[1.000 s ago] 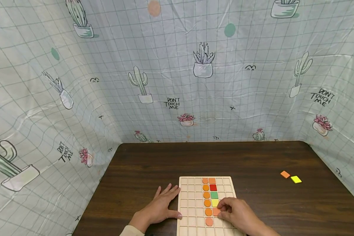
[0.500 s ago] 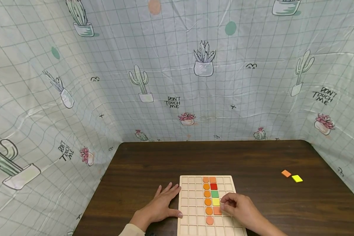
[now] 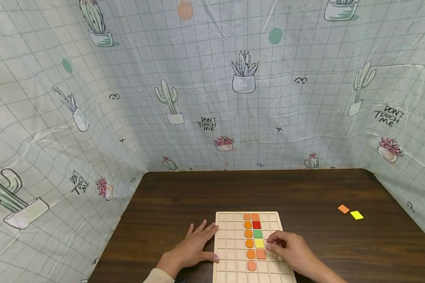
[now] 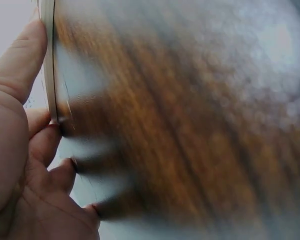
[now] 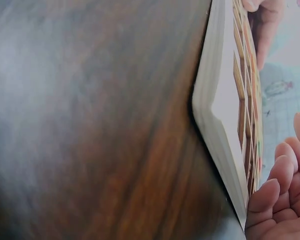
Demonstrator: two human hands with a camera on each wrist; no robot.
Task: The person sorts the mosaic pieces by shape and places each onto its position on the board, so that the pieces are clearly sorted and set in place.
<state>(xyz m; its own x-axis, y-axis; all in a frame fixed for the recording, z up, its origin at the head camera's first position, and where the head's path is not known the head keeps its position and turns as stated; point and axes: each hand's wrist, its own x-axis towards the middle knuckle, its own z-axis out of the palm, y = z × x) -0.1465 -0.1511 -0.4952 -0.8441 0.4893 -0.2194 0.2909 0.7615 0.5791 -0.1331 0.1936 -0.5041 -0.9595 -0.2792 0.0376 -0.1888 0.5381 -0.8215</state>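
A pale wooden grid board [image 3: 226, 253] lies on the table. One column carries several round pieces, mostly orange like this disc [image 3: 249, 243]. Beside them runs a column of square tiles: an orange tile at the top, then a red tile [image 3: 256, 225], a green tile [image 3: 257, 234], a yellow tile [image 3: 259, 243] and a salmon tile [image 3: 260, 254]. My left hand [image 3: 191, 249] is spread along the board's left edge, fingertips and thumb touching it. My right hand [image 3: 292, 249] hovers over the right side, fingers loosely curled, with nothing seen between them. In the right wrist view its fingers [image 5: 270, 195] are loosely bent.
An orange tile [image 3: 343, 209] and a yellow tile [image 3: 356, 215] lie to the right on the dark wooden table [image 3: 184, 196]. A curtain [image 3: 212, 98] printed with cacti surrounds the table at the back and sides.
My right hand has drawn back to the right from the salmon tile, which now lies uncovered in its cell. The left hand stays at the board's edge.
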